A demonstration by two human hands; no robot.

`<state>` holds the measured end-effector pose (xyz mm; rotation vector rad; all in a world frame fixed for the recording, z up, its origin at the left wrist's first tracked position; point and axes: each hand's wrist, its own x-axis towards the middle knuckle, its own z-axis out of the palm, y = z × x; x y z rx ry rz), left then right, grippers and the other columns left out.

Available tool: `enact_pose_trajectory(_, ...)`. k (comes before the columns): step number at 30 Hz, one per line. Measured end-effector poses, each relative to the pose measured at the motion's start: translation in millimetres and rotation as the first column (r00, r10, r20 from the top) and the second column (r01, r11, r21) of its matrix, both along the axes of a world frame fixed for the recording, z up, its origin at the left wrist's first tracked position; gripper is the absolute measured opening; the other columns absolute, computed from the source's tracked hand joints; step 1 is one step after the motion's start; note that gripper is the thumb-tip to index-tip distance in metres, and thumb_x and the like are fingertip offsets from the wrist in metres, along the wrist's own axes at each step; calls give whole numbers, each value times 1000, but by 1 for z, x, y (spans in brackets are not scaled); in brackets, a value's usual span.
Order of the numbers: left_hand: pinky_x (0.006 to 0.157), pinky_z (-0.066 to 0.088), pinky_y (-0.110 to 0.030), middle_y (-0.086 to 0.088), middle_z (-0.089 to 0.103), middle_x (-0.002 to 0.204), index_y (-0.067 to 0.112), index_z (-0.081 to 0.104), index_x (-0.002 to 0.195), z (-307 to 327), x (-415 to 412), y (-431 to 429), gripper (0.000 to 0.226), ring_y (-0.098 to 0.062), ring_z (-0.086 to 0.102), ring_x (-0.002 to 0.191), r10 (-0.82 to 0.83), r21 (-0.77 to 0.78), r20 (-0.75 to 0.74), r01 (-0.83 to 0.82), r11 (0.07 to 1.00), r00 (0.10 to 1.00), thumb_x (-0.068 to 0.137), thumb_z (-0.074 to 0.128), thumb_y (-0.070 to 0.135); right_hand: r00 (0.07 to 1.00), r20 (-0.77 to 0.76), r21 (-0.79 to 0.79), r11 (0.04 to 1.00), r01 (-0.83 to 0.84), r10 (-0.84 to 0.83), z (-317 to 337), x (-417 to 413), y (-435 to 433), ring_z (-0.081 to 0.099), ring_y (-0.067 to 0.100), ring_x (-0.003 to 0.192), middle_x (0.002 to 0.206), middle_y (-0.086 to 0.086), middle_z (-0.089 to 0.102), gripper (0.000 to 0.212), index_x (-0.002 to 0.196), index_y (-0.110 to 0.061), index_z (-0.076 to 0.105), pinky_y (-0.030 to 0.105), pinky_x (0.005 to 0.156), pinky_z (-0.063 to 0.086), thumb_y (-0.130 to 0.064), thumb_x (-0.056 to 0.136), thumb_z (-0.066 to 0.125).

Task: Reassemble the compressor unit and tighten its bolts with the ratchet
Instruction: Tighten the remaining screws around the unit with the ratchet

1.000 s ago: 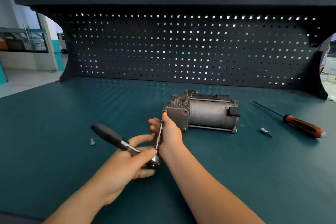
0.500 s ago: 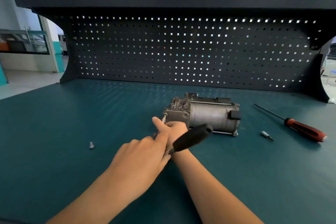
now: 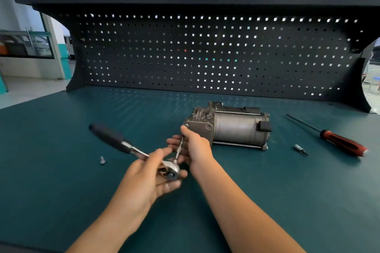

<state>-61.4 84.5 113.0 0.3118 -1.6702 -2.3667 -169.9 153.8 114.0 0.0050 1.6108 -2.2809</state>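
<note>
Gripping hand, left: left hand (image 3: 148, 172) has its fingers cupped under the round chrome head of the black-handled steel ratchet (image 3: 133, 150), with the thumb laid over the shank; motion blur softens the finger detail.
Guiding hand, right: right hand (image 3: 194, 147) pinches the slim steel extension bar (image 3: 179, 150) between thumb and curled fingers, the thumb tip near the unit's near-left corner.
Compressor location: grey cast-metal compressor unit (image 3: 228, 127) lies on its side at mid-bench, just beyond the hands.
Compressor form: ribbed, blocky cast head at the left; smooth dull cylinder at the right, carrying a black plastic connector.
Compressor axis: long axis runs left to right across the bench, cast head toward the hands.
Ratchet axis: matte black grip points away and to the left; head sits nearest the person.
Extension axis: runs from the ratchet head up to the corner of the cast head.
Bench surface: dark green matte workbench mat (image 3: 61, 191).
Loose parts: short silver bolt (image 3: 102, 160) left of the hands; small steel bit socket (image 3: 299, 148) and red-and-black-handled screwdriver (image 3: 341, 142) to the right of the unit.
Backdrop: black perforated steel pegboard (image 3: 205, 57), upright.
</note>
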Motion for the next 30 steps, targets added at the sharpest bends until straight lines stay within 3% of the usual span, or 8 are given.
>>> enact_pose_trajectory(3,39,50,-21,-22,71,84,-5,55,98,6,0,-8,34,-20,67,53,-25,495,54,-5,869,998,99,38,25,998,32,-54,997,-59,60,-1,-1,-2,66,11,52,62,2,71,29,78,-7,61,29,73,52,-29,94,52)
enact_pose_trajectory(8,46,54,-24,-26,66,100,-2,53,100,-2,0,-7,18,-23,71,66,-8,675,46,-25,738,999,91,53,14,992,38,-85,989,-119,122,-4,0,-1,67,12,63,71,2,72,30,84,-8,61,30,79,49,-32,96,47)
enact_pose_trajectory(15,45,53,-22,-17,67,83,0,54,97,-5,-2,-2,8,-17,68,56,99,406,13,-96,909,995,90,52,0,996,-50,98,993,-64,69,-6,1,-2,62,7,48,59,-1,69,32,80,-9,61,22,59,47,-36,93,52)
enact_pose_trajectory(19,52,53,-17,4,65,99,26,49,102,-2,2,-1,27,-6,65,59,89,-69,-93,-96,993,992,91,52,2,996,-91,83,997,-3,10,-7,-1,-1,59,7,43,54,-3,67,29,74,-11,59,18,51,43,-34,91,56)
enact_pose_trajectory(21,61,46,-7,17,60,96,37,45,100,-3,1,-3,35,5,60,65,67,-538,-161,-145,830,985,92,52,5,995,-97,52,999,17,-12,-7,-2,0,57,6,40,50,-4,65,27,70,-11,58,17,48,41,-29,91,56)
enact_pose_trajectory(23,72,37,-2,20,53,100,44,42,109,-3,3,-2,38,9,51,80,20,-875,-207,-194,443,978,93,50,10,996,-77,-14,999,36,-37,-6,-1,0,56,7,39,46,-4,62,26,67,-11,59,18,48,43,-21,91,58)
enact_pose_trajectory(26,94,37,-16,19,18,145,35,23,138,-9,0,6,52,-3,39,115,-62,-987,-158,-159,-10,985,95,42,11,991,-127,15,999,47,-45,-8,-3,1,57,11,47,56,5,64,30,60,-6,59,22,54,48,-21,85,67)
enact_pose_trajectory(30,95,42,-25,16,-2,150,30,6,144,-11,0,11,65,-12,34,121,-59,-974,-141,-149,-173,988,94,41,8,989,-143,64,997,42,-32,-7,-4,5,57,12,49,65,9,65,31,60,-5,59,22,54,48,-22,85,68)
